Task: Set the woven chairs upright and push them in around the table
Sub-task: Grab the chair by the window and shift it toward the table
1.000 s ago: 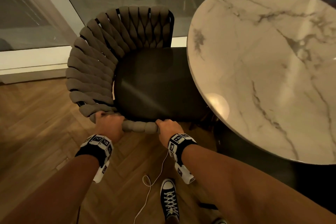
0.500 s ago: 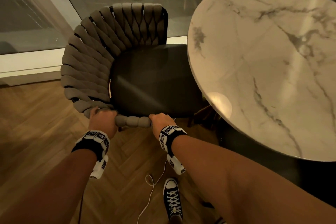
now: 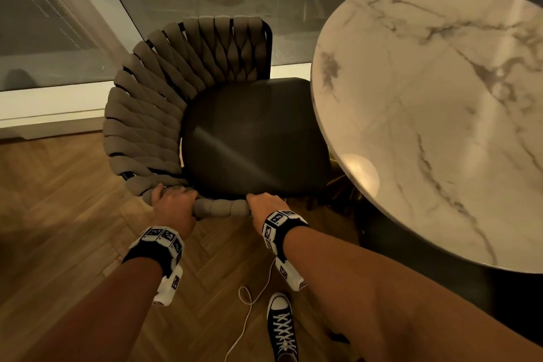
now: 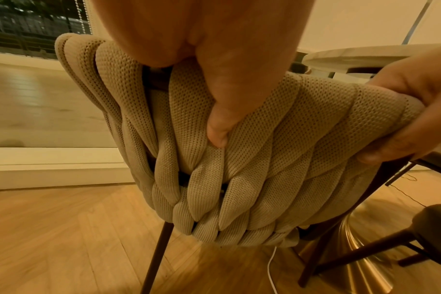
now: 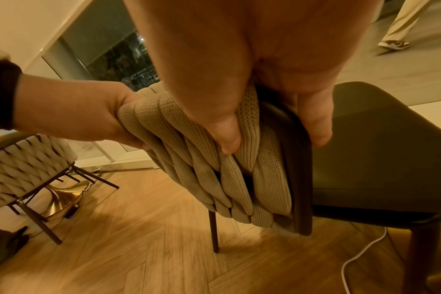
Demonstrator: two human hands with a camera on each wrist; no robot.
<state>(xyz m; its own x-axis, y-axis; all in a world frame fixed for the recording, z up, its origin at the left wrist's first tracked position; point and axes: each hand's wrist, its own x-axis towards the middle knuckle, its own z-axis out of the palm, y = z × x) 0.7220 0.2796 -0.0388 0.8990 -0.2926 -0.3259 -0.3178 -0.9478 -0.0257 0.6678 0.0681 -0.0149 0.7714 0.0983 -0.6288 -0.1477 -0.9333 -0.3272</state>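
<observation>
A woven chair [image 3: 152,114] with a curved beige-grey strap back and a dark seat [image 3: 252,138] stands upright beside the round marble table [image 3: 435,103]. The seat's right edge lies under the tabletop. My left hand [image 3: 173,203] grips the near end of the woven back rim, its thumb pressed into the straps [image 4: 252,159]. My right hand [image 3: 269,207] grips the same rim further right, at the frame's end next to the seat [image 5: 370,159]. The woven back [image 5: 214,159] fills both wrist views.
A second woven chair [image 5: 23,165] stands to the left in the right wrist view. The table's brass pedestal base [image 4: 365,258] is beside the chair legs. A white cable [image 3: 249,311] trails on the herringbone floor by my black sneaker [image 3: 283,329]. A window sill [image 3: 53,109] runs behind.
The chair has slid away from me along the table's edge, toward the window. Both hands keep their grip on the back rim.
</observation>
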